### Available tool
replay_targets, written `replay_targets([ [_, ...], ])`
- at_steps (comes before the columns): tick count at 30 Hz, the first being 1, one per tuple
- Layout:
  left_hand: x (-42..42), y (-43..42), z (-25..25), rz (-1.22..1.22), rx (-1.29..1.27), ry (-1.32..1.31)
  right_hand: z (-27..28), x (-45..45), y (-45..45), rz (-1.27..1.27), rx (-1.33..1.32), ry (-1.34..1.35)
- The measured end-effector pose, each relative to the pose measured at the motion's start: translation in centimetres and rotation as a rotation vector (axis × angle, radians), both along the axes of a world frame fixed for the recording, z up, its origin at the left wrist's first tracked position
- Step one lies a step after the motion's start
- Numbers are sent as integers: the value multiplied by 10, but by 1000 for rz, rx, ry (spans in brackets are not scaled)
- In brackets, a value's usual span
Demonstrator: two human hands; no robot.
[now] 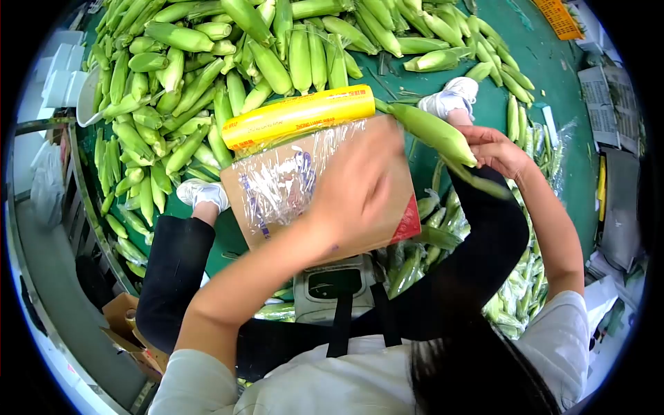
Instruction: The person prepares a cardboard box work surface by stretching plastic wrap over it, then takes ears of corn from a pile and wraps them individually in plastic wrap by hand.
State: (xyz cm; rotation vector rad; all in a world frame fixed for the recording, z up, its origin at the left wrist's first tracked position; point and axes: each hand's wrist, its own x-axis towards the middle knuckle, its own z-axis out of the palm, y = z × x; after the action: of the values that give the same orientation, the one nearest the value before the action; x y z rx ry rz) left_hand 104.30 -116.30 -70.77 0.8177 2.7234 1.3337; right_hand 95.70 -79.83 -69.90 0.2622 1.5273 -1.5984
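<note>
My left hand (356,180) is over the cardboard box (380,228), blurred by motion, and its fingers cannot be made out clearly. Clear film (277,187) covers much of the box top. Along the box's far edge lies a yellow roll of wrap (301,116) with red print. To the right, my right hand (494,149) has its fingers closed at the lower end of a green corn ear (432,135). A loose husk leaf hangs beneath that ear.
A large heap of corn (187,90) fills the far left and middle of the green floor (553,76). Film-wrapped corn (515,290) lies at the right. A metal rail (52,124) and an open carton (124,325) stand left. An orange crate (557,19) is far right.
</note>
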Motion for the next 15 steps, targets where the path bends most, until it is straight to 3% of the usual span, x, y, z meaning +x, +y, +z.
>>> replay_targets([
  [1, -33, 10, 24, 125, -132, 216, -7, 5, 12, -82, -109, 31],
  [2, -45, 21, 10, 124, -136, 287, 9, 7, 1, -59, -87, 87],
  [4, -53, 29, -28, -69, -231, 49, 21, 13, -29, -51, -5, 109],
  [5, -57, 27, -45, -259, -314, -243, 5, 22, -48, -168, 152, 80],
  [6, -46, 33, -91, -214, -161, -287, -49, 30, -51, 139, 281, 432],
  [7, -35, 44, -130, -171, -1, -328, -66, 46, -78, 248, 427, 434],
  [8, -25, 55, -135, -87, 40, -297, -102, 49, -85, 266, 528, 729],
  [9, -9, 64, -139, -11, 80, -287, -99, 57, -109, -136, 293, 459],
  [10, 8, 72, -125, 128, -92, -334, -104, 69, -129, -228, 339, 510],
  [11, 14, 70, -101, 173, -53, -598, -95, 83, -161, -403, 205, 444],
  [13, 41, 86, -140, 337, 176, -530, -126, 94, -185, -570, 73, 494],
  [14, 43, 90, -153, 413, 291, -475, -113, 90, -188, -738, -39, 284],
  [15, 46, 90, -145, 424, 47, -427, -112, 86, -180, -927, -283, 258],
])
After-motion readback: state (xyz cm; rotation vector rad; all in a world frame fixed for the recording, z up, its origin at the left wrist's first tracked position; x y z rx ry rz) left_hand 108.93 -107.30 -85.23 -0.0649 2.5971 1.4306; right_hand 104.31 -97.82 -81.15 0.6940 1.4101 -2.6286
